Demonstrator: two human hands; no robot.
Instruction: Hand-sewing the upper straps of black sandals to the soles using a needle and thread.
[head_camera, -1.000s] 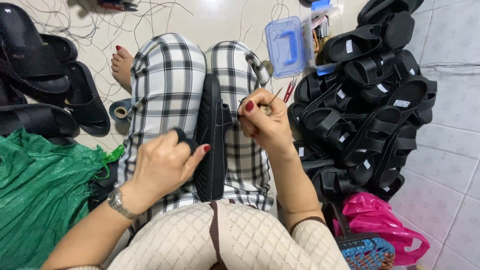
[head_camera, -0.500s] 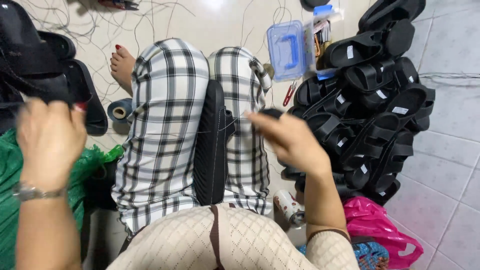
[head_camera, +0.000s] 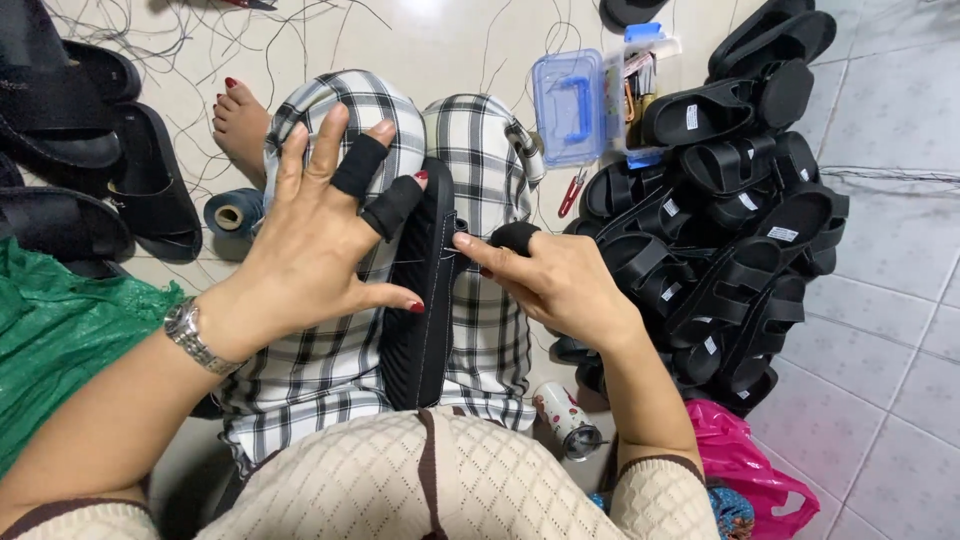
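Observation:
A black sandal sole (head_camera: 425, 300) stands on its edge between my knees, which wear checked black-and-white trousers. My left hand (head_camera: 315, 235) hovers over the left knee with fingers spread; two of its fingers wear black fabric guards, and the thumb tip touches the sole's side. My right hand (head_camera: 555, 280) rests on the right knee with its index fingertip pressed to the sole's rim, where a thin thread runs; its thumb also wears a black guard. Whether a needle sits in those fingers is too small to tell.
A heap of black sandals (head_camera: 730, 220) fills the tiled floor to the right, with a clear blue plastic box (head_camera: 570, 105) and red snips (head_camera: 570, 192) beside it. More sandals (head_camera: 90, 170) and a green sack (head_camera: 60, 340) lie left. A thread spool (head_camera: 232, 213) sits by my bare foot (head_camera: 240, 125).
My left hand, flung far out to the left half a second ago, has come back over the sole. My right hand has returned from the right to the sole's rim.

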